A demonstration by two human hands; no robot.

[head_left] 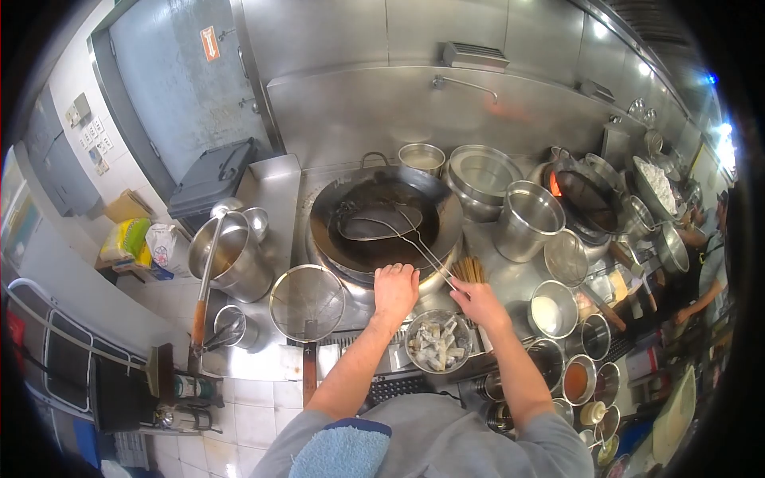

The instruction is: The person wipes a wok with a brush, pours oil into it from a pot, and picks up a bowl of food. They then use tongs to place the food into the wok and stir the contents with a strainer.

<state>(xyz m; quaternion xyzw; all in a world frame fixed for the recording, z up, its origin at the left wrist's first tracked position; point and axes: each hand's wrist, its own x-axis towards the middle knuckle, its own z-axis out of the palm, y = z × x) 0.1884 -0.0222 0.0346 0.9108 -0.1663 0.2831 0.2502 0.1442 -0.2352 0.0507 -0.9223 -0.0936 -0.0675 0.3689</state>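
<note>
While the right hand (pixel 478 300) is closed around the handle end of the strainer (pixel 370 227), its mesh head lies within the outline of the wok (pixel 453 205); whether mesh and metal touch, cannot tell. Left hand (pixel 397 288) has fingers curled, positioned at the wok's near rim; palm side hidden, so cannot tell whether anything is held. Hands apart, left one nearer the wok's centre line.

Handling, judged by look: strainer probably light for its length, frame stiff, mesh a little springy and more easily bent than the rim. Thin wire handle likely smooth, slippery if greasy. Weight would sit far out at the head, so a firm hold at the rear end, as the right hand has, should resist twisting; head and forward wire best avoided if hot.

Position: head ahead of both hands, slightly left of the left hand; handle slants back rightward, passing just right of the left hand to the right fist. Brush (pixel 470 269) just beyond the right hand. Bowl (pixel 411 356) of pale pieces (pixel 438 344) nearer the body, between the forearms.
</note>
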